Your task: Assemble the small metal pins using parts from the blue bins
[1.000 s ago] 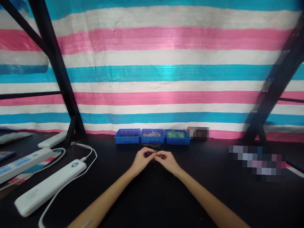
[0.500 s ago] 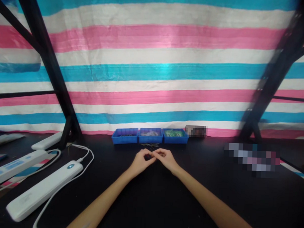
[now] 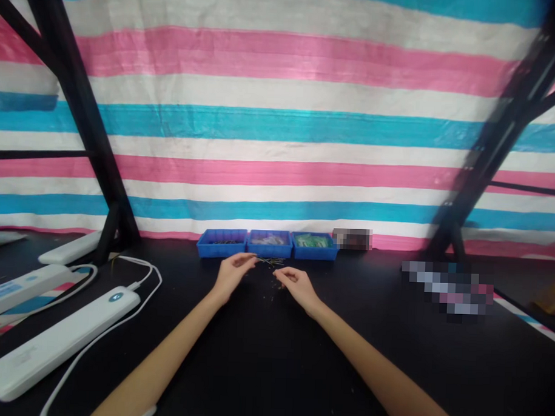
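My left hand (image 3: 232, 276) is closed, with thumb and forefinger meeting at the left end of a small pile of thin stick-like pieces (image 3: 275, 261). Whether one of those pieces sits between its fingertips is too small to tell. Just right of it, my right hand (image 3: 298, 287) pinches with thumb and forefinger; what it holds, if anything, I cannot make out. Tiny bits lie on the black tabletop below the right fingertips. Behind the pile stand a blue bin of small dark pieces (image 3: 221, 253), a blue bin of clear pieces (image 3: 270, 252) and a blue bin of green pieces (image 3: 314, 256).
At the left lie a long white power unit (image 3: 63, 343) with its white cable (image 3: 152, 307), and a white power strip (image 3: 26, 293). Blurred-out items are at the right and beside the bins. Black frame posts (image 3: 80, 113) rise before a striped sheet (image 3: 281, 93).
My hands, joined at the fingertips before, have come apart. The left moved left and forward to the pile; the right stays near its place. The camera view has shifted slightly.
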Demonstrator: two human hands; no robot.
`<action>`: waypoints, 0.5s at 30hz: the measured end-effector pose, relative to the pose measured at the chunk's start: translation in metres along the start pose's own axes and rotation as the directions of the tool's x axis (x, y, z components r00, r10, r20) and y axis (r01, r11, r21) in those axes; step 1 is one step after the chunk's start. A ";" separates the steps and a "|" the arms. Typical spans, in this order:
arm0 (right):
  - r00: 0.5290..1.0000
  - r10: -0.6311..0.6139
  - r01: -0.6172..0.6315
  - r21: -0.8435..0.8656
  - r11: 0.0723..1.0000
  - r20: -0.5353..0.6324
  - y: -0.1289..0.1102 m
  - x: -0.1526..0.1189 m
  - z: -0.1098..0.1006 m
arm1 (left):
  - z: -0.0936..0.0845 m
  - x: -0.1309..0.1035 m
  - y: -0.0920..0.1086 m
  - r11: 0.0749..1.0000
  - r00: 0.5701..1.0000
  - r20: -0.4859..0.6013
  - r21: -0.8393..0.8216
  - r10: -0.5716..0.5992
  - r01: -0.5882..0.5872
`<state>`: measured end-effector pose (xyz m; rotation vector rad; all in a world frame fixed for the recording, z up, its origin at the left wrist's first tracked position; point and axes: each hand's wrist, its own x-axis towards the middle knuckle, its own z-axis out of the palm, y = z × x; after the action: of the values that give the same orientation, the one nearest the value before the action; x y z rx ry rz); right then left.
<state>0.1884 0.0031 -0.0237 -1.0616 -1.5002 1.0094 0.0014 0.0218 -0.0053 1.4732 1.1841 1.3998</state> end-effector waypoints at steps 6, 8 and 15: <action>1.000 0.004 -0.004 -0.032 0.999 0.013 -0.003 -0.002 -0.001 | -0.048 0.025 -0.007 0.996 0.950 -0.311 -0.093 -0.028 -0.001; 1.000 0.001 0.000 -0.034 0.999 0.017 -0.001 -0.001 -0.001 | -0.056 0.029 -0.008 0.993 0.936 -0.351 -0.115 -0.019 -0.022; 1.000 0.012 -0.011 -0.028 1.000 0.024 0.003 0.000 0.000 | -0.053 0.033 -0.005 0.981 0.982 -0.180 -0.191 -0.064 0.029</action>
<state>0.1891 0.0043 -0.0261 -1.0822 -1.5336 1.0153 -0.0529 0.0511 0.0041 1.1981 1.1563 1.5968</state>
